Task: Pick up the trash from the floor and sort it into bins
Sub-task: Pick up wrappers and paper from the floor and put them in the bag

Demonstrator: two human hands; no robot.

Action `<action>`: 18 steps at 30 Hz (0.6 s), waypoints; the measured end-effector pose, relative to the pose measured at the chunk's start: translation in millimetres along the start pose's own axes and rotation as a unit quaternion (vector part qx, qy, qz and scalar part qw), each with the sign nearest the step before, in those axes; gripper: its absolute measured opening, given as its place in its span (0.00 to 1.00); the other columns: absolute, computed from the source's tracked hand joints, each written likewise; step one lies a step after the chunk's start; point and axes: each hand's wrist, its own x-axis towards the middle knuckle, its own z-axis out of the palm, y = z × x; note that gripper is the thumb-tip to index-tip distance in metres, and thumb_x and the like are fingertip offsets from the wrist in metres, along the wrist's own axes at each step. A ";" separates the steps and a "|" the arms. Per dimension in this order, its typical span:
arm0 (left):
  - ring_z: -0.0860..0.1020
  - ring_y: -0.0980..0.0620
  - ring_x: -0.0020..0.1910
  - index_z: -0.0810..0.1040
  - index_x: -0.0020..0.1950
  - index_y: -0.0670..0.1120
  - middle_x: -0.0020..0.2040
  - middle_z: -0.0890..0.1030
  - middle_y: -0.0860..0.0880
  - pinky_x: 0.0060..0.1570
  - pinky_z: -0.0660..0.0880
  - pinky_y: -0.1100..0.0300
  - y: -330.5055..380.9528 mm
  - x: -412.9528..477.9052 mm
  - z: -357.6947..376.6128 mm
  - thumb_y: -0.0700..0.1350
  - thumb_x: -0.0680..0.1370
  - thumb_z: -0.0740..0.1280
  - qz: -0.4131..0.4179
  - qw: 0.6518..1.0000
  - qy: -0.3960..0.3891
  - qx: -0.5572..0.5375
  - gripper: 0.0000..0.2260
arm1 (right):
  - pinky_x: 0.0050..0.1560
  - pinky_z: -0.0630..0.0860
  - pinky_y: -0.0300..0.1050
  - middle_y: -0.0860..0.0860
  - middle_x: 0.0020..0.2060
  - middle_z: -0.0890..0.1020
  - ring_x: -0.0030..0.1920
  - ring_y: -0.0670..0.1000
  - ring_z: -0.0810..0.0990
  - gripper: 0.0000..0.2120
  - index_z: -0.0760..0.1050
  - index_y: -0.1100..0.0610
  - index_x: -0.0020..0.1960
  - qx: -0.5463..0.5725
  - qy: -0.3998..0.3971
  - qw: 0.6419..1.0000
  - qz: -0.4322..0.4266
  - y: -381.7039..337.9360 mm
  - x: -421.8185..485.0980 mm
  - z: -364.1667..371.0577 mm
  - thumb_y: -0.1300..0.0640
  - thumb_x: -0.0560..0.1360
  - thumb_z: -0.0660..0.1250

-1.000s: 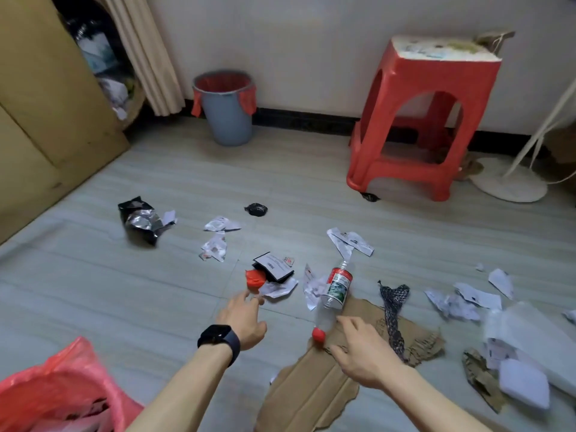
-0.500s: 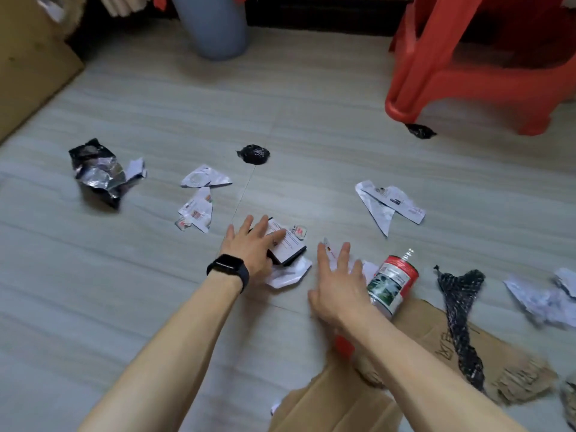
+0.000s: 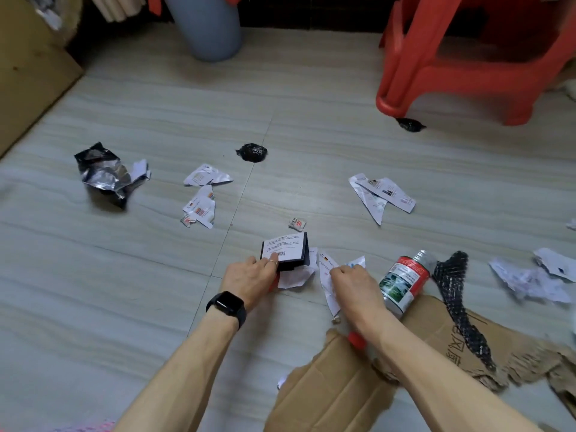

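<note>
The small black cardboard box with a white printed label (image 3: 285, 251) stands tipped up off the floor. The left hand (image 3: 249, 277) pinches its near corner, with one digit flat on the label and the rest curled round the edge. We judge it light and fairly stiff, so a grip across its thin edges should hold, while squeezing the broad faces might crush it.

Just right of those fingers, partly under the box, lies a crumpled white paper scrap (image 3: 294, 275). The right hand (image 3: 355, 283) has its fingers bunched together on a torn white printed paper strip (image 3: 325, 268), apparently pinching its upper part. We expect it to be limp and easily torn, best gathered into the palm.

Just right of that hand's knuckles lies a clear plastic bottle with a red label (image 3: 402, 283), resting on a torn brown cardboard sheet (image 3: 336, 394). Far ahead of both hands stands a grey plastic bin (image 3: 205, 32).
</note>
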 end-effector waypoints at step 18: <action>0.79 0.44 0.25 0.83 0.41 0.51 0.27 0.79 0.48 0.21 0.67 0.61 -87.3 -247.0 -225.2 0.59 0.75 0.59 -0.191 0.964 0.182 0.015 0.17 | 0.52 0.82 0.55 0.51 0.41 0.86 0.41 0.50 0.84 0.07 0.85 0.52 0.44 0.665 0.042 0.745 0.019 -144.0 -198.2 -160.8 0.64 0.71 0.75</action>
